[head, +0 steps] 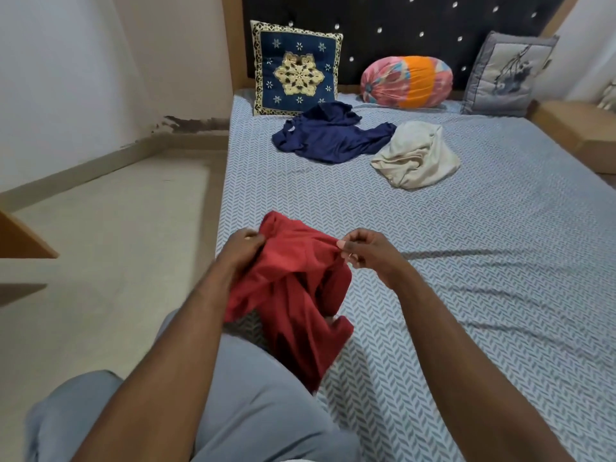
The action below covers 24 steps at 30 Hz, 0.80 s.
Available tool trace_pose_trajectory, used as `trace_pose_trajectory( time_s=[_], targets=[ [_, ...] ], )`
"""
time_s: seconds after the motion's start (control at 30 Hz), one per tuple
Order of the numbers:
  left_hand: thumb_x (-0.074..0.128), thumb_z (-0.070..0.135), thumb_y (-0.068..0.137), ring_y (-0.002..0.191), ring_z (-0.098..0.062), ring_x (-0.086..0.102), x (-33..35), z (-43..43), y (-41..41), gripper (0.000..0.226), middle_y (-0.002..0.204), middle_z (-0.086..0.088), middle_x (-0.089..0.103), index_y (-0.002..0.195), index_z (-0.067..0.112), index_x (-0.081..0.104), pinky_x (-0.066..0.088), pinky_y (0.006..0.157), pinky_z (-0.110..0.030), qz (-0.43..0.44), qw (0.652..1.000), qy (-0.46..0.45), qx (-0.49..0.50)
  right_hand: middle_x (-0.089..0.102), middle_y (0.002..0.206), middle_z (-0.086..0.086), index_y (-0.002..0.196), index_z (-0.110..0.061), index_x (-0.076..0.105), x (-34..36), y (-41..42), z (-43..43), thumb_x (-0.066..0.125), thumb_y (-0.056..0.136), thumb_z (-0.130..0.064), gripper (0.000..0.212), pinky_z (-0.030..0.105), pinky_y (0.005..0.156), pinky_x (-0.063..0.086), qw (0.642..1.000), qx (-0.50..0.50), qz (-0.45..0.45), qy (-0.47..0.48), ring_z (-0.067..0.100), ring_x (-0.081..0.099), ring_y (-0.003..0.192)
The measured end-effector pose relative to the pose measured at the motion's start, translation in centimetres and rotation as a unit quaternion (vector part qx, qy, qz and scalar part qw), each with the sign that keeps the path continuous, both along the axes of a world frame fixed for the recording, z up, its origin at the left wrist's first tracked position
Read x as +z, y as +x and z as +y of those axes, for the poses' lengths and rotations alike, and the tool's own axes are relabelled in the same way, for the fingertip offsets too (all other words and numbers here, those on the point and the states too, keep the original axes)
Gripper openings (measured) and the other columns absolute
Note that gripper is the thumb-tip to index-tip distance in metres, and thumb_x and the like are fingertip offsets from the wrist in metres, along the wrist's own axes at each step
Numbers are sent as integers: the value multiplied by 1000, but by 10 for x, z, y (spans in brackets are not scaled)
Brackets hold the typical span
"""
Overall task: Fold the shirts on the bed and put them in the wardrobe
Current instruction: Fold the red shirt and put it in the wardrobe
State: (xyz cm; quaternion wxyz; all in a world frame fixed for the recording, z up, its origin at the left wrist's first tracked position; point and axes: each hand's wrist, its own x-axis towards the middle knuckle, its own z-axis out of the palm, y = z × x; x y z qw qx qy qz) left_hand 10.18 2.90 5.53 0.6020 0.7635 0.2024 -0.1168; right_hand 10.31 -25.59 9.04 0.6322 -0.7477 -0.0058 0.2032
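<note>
Head camera shows the bed (466,261), my bunched red shirt (293,281) held above its near edge. Left hand (240,251) grips one side, right hand (363,248) pinches a fold; I'd find both shoulders, then spread it flat.

Bed (506,228) covered edge to edge by a pale blue sheet (466,335) with a grey herringbone print, creased in long folds across the near right side. Propped at the head against the dark studded headboard (400,25): a navy cushion (296,68) with a gold star pattern on the left, a pink and orange bolster (406,81) lying in the middle, a grey cushion (510,75) on the right. Close in front of the navy cushion, a crumpled navy shirt (326,138); right beside it, at its sleeve end, a rumpled cream shirt (416,155). At the near left edge, a red shirt (293,288), bunched and held mostly above the sheet; contact of its lower end with the sheet unclear.
</note>
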Motion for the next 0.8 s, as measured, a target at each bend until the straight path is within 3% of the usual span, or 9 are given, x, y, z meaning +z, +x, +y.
trace_pose_trajectory(
  time_s=[0.1,0.27,0.33,0.43,0.5,0.57,0.63,0.73,0.8],
  targets=[
    [63,30,84,121,-33,54,-29,7,-11,58,133,-20,54,136,9,48,43,100,-35,26,976,216,19,62,86,3,122,-16,52,-30,11,-3,75,81,-9,48,31,65,48,994,-36,23,-104,17,59,78],
    [69,80,58,130,-29,47,-30,-31,-55,110,144,-12,42,147,25,32,39,109,-41,-14,966,242,-91,63,89,12,117,0,57,-82,12,12,69,67,-9,53,33,60,51,957,-6,77,-280,23,61,71],
    [65,90,46,135,-29,43,-36,-48,-70,135,150,-13,39,153,25,14,37,110,-42,60,936,287,-193,63,109,17,124,-1,54,-96,14,18,76,49,-22,81,35,74,57,949,-51,102,-295,29,65,92],
    [72,66,67,129,-38,47,-49,-70,-87,130,146,-24,36,154,22,-14,40,104,-44,133,881,382,-246,47,134,21,139,-3,36,-112,17,23,83,54,-37,103,39,86,56,928,-103,150,-326,34,56,116],
    [68,41,80,121,-37,54,-58,-73,-84,104,137,-23,47,155,18,0,45,98,-42,97,884,401,-219,52,123,21,138,-3,29,-100,5,37,82,69,-28,91,42,69,60,937,-135,194,-257,33,63,98],
    [58,27,80,114,-35,58,-52,-68,-76,69,126,-17,59,144,16,35,47,94,-37,42,921,336,-194,57,104,18,132,-7,35,-96,-3,44,75,77,-16,68,35,52,54,944,-147,233,-179,27,61,75],
    [50,25,75,108,-27,63,-46,-60,-66,46,113,-9,68,119,17,60,47,91,-30,-9,960,230,-159,60,91,16,119,-7,50,-92,1,44,69,71,-8,52,32,59,52,958,-152,221,-103,27,60,73],
    [47,4,85,77,-4,63,-13,-53,-53,31,79,11,71,101,15,71,47,70,-15,-78,990,44,-106,65,79,19,92,2,65,-48,11,46,62,60,-7,33,30,56,53,973,-159,146,80,38,65,77],
    [40,-11,87,59,0,58,13,-42,-39,37,65,10,68,94,12,69,46,58,-12,-103,989,-88,-61,66,77,20,72,-3,69,-8,21,33,50,77,-12,22,37,61,55,964,-140,126,186,34,64,69]
  ],
)
